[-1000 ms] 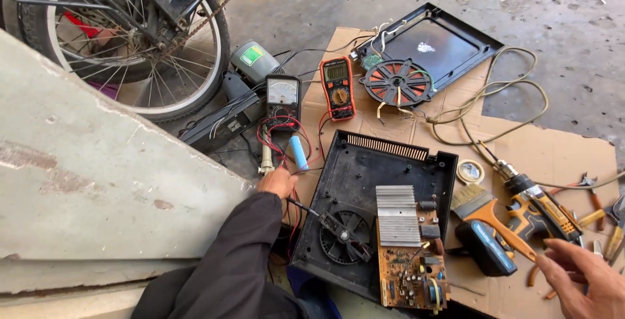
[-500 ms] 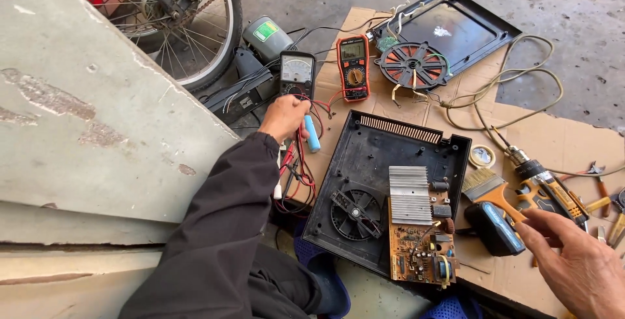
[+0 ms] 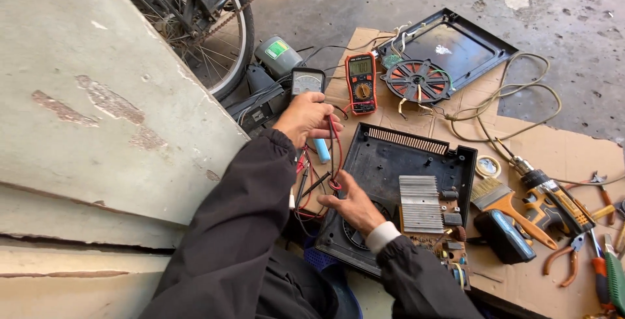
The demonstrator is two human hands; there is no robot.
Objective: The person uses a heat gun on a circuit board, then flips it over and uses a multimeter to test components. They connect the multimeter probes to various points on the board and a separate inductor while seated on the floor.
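Note:
My left hand [image 3: 307,117] grips the lower body of a black analog multimeter [image 3: 308,81] and lifts it off the ground. Red and black test leads [image 3: 334,156] hang from it. My right hand [image 3: 351,203] pinches those leads at the left edge of an open black appliance housing [image 3: 390,163]. Inside the housing sit a finned aluminium heatsink [image 3: 420,203] and a circuit board [image 3: 449,247]. A blue cylinder [image 3: 322,151] lies just below my left hand.
An orange digital multimeter [image 3: 362,83] and a copper coil disc [image 3: 416,80] lie on cardboard [image 3: 560,156], beside a black glass top plate [image 3: 456,42]. A brush [image 3: 504,203], drill [image 3: 550,195], pliers and screwdrivers sit at right. A bicycle wheel [image 3: 215,45] and concrete slab [image 3: 97,97] stand left.
My left hand has closed on the analog meter and raised it. My right hand swept from the tools at the far right over to the leads by the housing.

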